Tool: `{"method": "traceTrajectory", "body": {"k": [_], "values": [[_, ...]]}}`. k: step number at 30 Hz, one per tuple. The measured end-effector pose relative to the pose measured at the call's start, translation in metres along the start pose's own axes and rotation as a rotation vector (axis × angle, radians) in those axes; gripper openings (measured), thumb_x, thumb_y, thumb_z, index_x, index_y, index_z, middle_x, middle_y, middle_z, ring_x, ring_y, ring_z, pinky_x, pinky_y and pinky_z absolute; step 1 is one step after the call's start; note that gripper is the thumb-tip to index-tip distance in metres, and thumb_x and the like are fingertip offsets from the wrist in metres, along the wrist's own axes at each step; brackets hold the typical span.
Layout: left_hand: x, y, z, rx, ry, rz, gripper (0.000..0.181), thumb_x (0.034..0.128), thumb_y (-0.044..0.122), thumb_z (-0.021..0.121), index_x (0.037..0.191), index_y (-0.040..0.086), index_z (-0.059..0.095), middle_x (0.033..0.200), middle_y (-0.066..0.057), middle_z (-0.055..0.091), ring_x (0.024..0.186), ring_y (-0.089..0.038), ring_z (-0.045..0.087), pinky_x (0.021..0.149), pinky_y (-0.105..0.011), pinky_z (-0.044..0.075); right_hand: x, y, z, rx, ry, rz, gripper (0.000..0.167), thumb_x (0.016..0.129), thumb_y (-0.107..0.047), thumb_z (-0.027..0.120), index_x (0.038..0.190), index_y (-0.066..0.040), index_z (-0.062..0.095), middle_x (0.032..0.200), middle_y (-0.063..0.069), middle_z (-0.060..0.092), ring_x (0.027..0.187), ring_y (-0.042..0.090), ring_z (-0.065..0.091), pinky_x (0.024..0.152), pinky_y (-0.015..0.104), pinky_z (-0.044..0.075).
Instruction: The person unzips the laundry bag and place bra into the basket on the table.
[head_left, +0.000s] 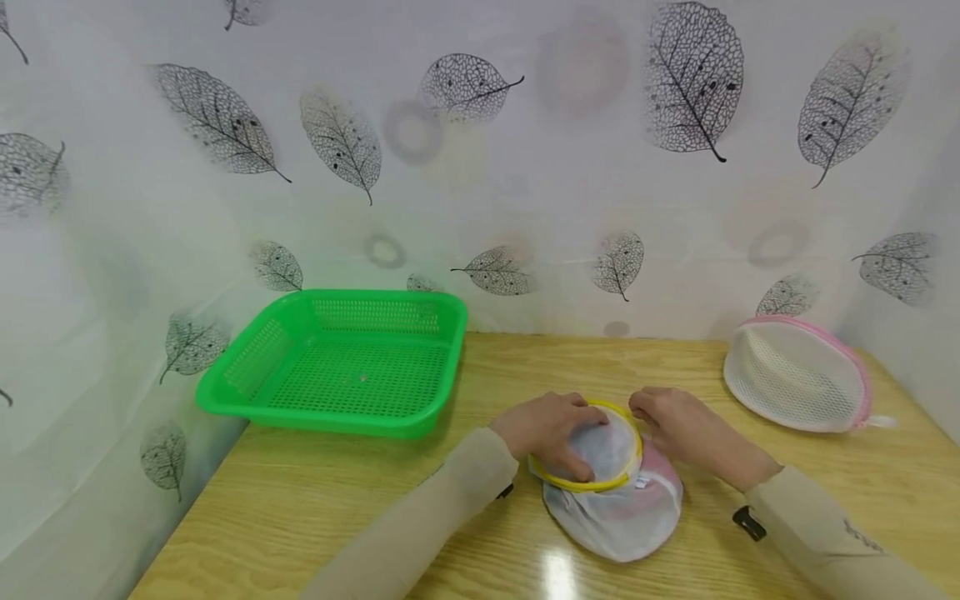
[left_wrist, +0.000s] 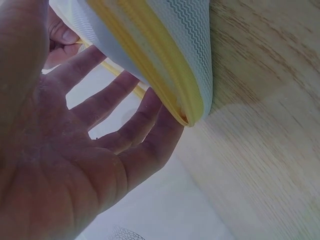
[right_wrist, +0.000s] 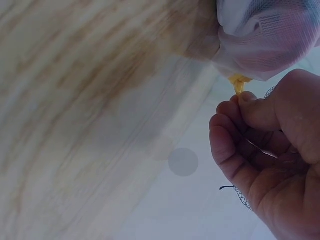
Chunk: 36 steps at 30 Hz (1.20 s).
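Work item: the white mesh bag [head_left: 618, 529], lying on the wooden table [head_left: 300, 508] between my two hands, its yellow-edged round panel facing up. Pink shows through or beside its mesh; I cannot tell what it is.

Left hand [head_left: 547, 437]: fingers spread, laid across the round panel at the yellow rim [left_wrist: 172, 72]. The rim hides some fingertips in the left wrist view.

Right hand [right_wrist: 265, 132]: thumb and fingers pinch a small yellow tab [right_wrist: 239, 89] at the bag's edge.

Step in hand: judged to be working the yellow closure by its tab. Whether the closure is being opened or closed, I cannot tell.

Next move: calls for the left hand to steady the panel while the right draws the tab along the rim, keeping loose mesh out of its path. A slack rim could bunch and jam it.
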<state>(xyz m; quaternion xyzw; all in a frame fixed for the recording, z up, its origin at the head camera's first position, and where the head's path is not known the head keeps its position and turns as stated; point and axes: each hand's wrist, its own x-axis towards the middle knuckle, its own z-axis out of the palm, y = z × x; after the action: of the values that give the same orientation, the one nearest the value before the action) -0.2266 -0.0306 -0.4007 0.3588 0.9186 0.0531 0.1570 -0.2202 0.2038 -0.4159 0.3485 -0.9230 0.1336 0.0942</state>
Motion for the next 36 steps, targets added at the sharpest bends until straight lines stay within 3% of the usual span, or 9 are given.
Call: {"method": "traceTrajectory", "body": {"k": [14,36], "values": [[-0.0011,0.0006,-0.0005,-0.003,0.005,0.013,0.073,0.0829,0.053,0.08,0.148,0.033,0.053,0.141,0.005,0.058,0.117,-0.013,0.06,0.101,-0.025,0.051,-0.0023,0.0013,0.0005,0.006,0.009,0.006,0.02,0.087,0.004,0.072,0.083,-0.014,0.065,0.077,-0.009,0.059,0.069,0.001,0.051,0.062,0.026,0.048],[0.0015,0.0002,0.0023,-0.008,-0.007,-0.021,0.075,0.0822,0.054,0.079,0.149,0.035,0.051,0.144,0.005,0.056,0.119,-0.013,0.059,0.101,-0.027,0.051,-0.0059,-0.0001,-0.0017,-0.021,0.021,-0.019,0.024,0.084,0.009,0.072,0.081,-0.014,0.063,0.075,-0.009,0.057,0.069,0.002,0.05,0.061,0.026,0.048]]}}
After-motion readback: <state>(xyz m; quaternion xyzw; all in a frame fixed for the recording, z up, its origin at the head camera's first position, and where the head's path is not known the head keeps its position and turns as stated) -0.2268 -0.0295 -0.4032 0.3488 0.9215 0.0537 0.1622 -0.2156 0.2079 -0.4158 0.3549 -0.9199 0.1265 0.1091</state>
